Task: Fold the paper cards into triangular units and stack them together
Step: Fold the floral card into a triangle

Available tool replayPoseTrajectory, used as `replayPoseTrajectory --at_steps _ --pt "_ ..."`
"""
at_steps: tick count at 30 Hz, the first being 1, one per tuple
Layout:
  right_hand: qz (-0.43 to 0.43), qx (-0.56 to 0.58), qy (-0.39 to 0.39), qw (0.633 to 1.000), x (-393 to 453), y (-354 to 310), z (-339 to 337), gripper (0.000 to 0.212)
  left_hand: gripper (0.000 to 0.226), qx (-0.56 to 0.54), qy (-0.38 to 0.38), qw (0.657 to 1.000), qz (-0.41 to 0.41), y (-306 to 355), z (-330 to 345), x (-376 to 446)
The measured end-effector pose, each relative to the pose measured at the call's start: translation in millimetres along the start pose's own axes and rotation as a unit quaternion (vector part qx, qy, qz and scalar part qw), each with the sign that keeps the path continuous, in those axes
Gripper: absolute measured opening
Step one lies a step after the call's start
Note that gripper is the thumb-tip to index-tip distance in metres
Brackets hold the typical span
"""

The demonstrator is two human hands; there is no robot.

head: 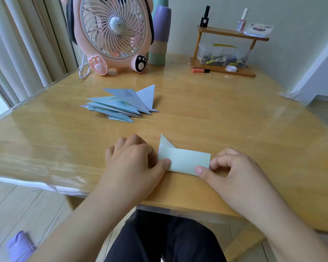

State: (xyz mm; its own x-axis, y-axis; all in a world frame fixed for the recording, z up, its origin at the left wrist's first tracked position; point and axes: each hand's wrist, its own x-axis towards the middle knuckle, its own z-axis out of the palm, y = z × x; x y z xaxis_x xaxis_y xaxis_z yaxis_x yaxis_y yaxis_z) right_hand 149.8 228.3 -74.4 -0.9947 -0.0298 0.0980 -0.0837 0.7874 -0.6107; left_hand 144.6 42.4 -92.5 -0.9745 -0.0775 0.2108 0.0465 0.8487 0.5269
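— Item one?
— Pale green paper card point(186, 161), partly folded, flat on the bench point(235, 118) near its front edge, one corner standing up at the back. My left hand point(134, 159) pressed its left end, thumb on top; my right hand point(229, 167) pinched its right end.
— Item two?
— Pile of folded triangles point(121, 104), well apart, further back. Behind it, a pink fan point(112, 33).
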Motion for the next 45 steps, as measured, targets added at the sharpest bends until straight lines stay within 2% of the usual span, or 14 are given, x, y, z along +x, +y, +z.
replayPoseTrajectory --at_steps 7,13,15,19,23,25,27,30,32,34,36,39,42,45 --pt "0.059 -0.063 -0.032 0.996 6.9 -11.1 -1.3 0.031 0.033 0.013 0.025 0.999 -0.037 2.6 3.7 -0.5" --pt "0.056 -0.09 -0.024 0.994 7.6 -20.2 1.9 0.036 0.032 0.017 0.054 0.998 -0.022 0.8 5.3 -5.0" --pt "0.051 -0.056 -0.027 0.997 8.9 -24.1 2.2 0.04 0.032 0.027 0.066 0.997 -0.006 0.4 6.4 -8.3" --pt "0.048 0.022 -0.049 0.997 12.0 -25.7 0.2 0.023 0.033 0.026 0.07 0.997 0.013 -3.0 6.6 -12.1" --pt "0.034 0.092 -0.07 0.993 16.6 -19.1 -0.1 0.019 0.029 -0.002 0.067 0.998 0.019 -3.6 3.8 -12.2" --pt "0.037 0.152 -0.081 0.984 19.4 -15.6 1.0 0.018 0.029 -0.027 0.063 0.998 0.018 -3.8 2.9 -11.6" --pt "0.038 0.242 -0.084 0.966 22.3 -12.5 1.1 0.018 0.036 -0.103 0.061 0.993 -0.003 -3.5 0.0 -10.4" --pt "0.017 0.37 -0.075 0.926 30.0 -12.3 -4.9 0.017 0.048 -0.294 0.054 0.951 -0.078 0.0 -10.0 -0.1" --pt "-0.01 0.425 -0.079 0.902 37.6 -15.1 -11.2 0.018 0.061 -0.392 -0.004 0.913 -0.115 3.5 -17.8 13.0" --pt "-0.03 0.469 -0.076 0.88 46.7 -19.6 -17.2 0.012 0.071 -0.458 -0.086 0.877 -0.117 7.6 -23.6 29.4" --pt "-0.037 0.48 -0.063 0.874 57.8 -21.8 -19.9 0.016 0.056 -0.519 -0.137 0.837 -0.105 14.6 -26.4 44.7" --pt "-0.029 0.481 -0.025 0.876 73.8 -21.9 -19.0 0.022 0.014 -0.57 -0.13 0.806 -0.096 26.5 -23.6 59.9" --pt "-0.014 0.497 -0.007 0.867 83.7 -18.0 -12.8 0.017 0.008 -0.604 -0.116 0.782 -0.103 29.1 -11.6 64.8" --pt "-0.007 0.49 -0.034 0.871 82.8 -13.3 -6.8 0.028 0.008 -0.62 -0.11 0.769 -0.107 26.5 -4.1 63.7"
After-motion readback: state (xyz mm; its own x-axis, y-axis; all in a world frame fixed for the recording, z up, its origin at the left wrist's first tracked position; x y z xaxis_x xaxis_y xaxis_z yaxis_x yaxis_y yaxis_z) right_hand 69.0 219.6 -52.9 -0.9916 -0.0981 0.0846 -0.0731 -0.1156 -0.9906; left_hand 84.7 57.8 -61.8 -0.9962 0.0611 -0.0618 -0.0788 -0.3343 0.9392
